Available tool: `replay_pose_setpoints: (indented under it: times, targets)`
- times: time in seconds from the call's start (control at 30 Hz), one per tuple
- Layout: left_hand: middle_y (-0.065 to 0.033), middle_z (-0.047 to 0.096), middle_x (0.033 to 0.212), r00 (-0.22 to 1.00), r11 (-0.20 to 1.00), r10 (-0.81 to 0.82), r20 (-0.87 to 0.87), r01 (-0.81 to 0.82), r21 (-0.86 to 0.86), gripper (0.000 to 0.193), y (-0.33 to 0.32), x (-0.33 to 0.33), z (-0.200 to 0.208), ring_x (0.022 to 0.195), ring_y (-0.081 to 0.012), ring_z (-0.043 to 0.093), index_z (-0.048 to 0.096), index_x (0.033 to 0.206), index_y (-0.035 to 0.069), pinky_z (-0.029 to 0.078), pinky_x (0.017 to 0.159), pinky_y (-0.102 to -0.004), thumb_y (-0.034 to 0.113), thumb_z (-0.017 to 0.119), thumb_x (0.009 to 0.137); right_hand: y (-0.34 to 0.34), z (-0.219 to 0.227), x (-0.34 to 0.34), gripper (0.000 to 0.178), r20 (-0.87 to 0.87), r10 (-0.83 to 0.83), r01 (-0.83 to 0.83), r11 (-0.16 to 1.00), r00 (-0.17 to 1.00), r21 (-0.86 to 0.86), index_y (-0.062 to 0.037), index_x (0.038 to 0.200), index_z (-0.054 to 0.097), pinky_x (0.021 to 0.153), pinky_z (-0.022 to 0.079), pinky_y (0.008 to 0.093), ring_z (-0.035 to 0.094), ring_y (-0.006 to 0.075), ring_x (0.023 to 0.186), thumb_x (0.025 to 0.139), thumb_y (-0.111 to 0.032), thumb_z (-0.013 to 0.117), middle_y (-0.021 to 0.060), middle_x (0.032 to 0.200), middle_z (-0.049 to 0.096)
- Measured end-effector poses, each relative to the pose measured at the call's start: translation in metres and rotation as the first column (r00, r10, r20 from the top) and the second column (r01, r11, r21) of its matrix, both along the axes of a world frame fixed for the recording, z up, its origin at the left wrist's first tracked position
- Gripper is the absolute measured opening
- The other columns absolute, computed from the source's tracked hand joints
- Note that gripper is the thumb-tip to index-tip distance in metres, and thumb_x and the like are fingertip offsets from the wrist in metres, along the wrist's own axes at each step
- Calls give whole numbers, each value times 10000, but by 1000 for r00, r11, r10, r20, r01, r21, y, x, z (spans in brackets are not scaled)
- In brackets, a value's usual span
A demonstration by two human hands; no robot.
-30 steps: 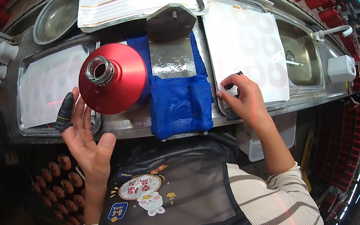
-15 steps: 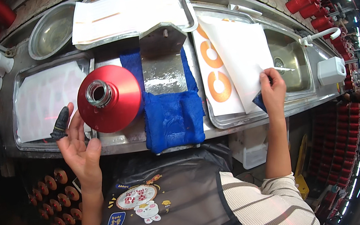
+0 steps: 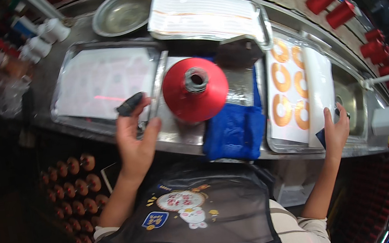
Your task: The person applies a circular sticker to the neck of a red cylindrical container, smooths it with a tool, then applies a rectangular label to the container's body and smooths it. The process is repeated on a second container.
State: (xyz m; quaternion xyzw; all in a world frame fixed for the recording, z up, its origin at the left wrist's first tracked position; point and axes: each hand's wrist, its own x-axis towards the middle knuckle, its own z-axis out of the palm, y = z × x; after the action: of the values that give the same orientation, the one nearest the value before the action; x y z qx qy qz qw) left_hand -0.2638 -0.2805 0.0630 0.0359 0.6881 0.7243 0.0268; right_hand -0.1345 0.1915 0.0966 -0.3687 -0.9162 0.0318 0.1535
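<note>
My left hand (image 3: 137, 138) is open, palm up, with fingers apart and a dark cot on one finger. To its right, apart from it, stands a shiny red bottle (image 3: 189, 104) with a bare threaded neck, seen from above. My right hand (image 3: 336, 132) is at the right edge of a white sheet (image 3: 320, 94), its fingers bent and a small dark thing among them. A dark blue flat piece (image 3: 321, 138) shows beside its palm. The sheet covers part of a backing with orange-gold ring decals (image 3: 280, 76). Blur hides what the right fingers grip.
A tray (image 3: 55, 100) with a pale sheet in water lies left. A blue cloth-covered support (image 3: 234, 133) stands mid-counter. Behind are a round metal bowl (image 3: 123, 16) and a tray of white sheets (image 3: 206, 18). A sink with a white tap (image 3: 384, 80) is at right.
The view has swung, so everything lies further right. The white sheet has been drawn aside and more ring decals show. My left hand is further from the bottle.
</note>
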Motion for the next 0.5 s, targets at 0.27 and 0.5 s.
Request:
replay_pose_setpoints:
  times: [0.27, 0.5]
  targets:
    - [-79, 731, 1052, 993, 844, 109, -46, -117, -523, 356, -35, 3, 2, 928, -113, 680, 649, 1229, -2, 549, 784, -261, -36, 678, 876, 19, -23, -45, 520, 314, 100, -82, 994, 944, -70, 20, 1211, 665, 883, 511, 472, 673, 407, 1007, 856, -358, 701, 259, 1084, 689]
    - [-134, 695, 874, 948, 681, -281, -151, 86, -727, 232, -61, -34, -1, 853, -340, 662, 623, 980, 15, 507, 758, -439, 47, 737, 781, 73, -20, -32, 282, 149, 173, -126, 951, 974, -282, 71, 1029, 671, 742, 496, 357, 638, 212, 757, 942, -187, 599, 171, 837, 691]
